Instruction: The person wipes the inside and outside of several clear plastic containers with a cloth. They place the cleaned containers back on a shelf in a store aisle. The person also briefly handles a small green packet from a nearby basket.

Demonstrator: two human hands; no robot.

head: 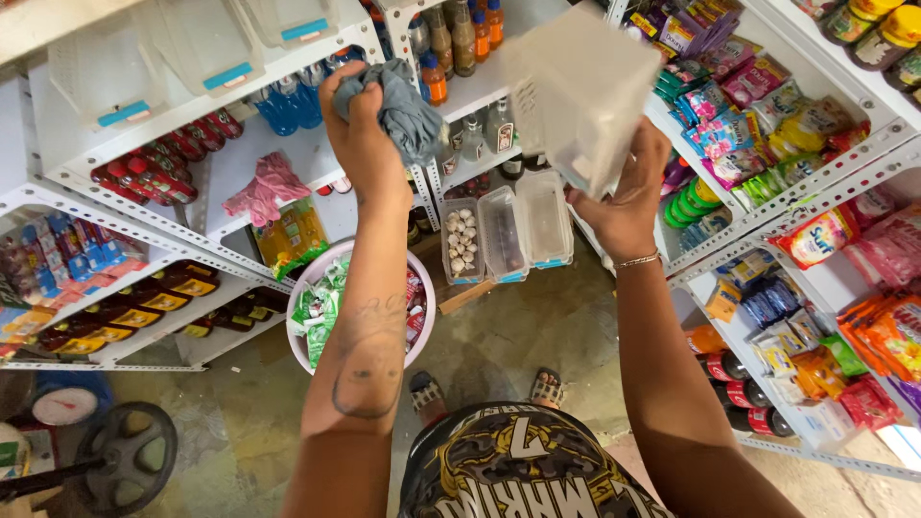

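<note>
Item one: grey cloth (403,110), bunched in the left hand (360,129), which is raised to upper-shelf height with the fist closed tight around the wad and loose folds spilling out toward the right. Soft, limp and light by the look of it; it should take any grip and crush down freely, with no risk of damage. Item two: translucent white plastic container (576,91), boxy, seemingly empty, held up and tilted in the right hand (624,206), fingers curled under its lower corner and the palm cupping it from below. Likely light and fairly stiff, though the thin walls may flex and the smooth plastic could slip; best held at a corner or across the base, as now. Both forearms are lifted almost vertical, elbows low, wrists level with the drinks shelf; a thin bracelet (638,260) sits on the right wrist. Surroundings: white metal shelving (288,58) carrying drink bottles and more clear containers; three clear lidded tubs (504,230) on the floor below the hands; a round basin (422,278) of green sachets just beside the left forearm; snack packets on the right-hand racks.
</note>
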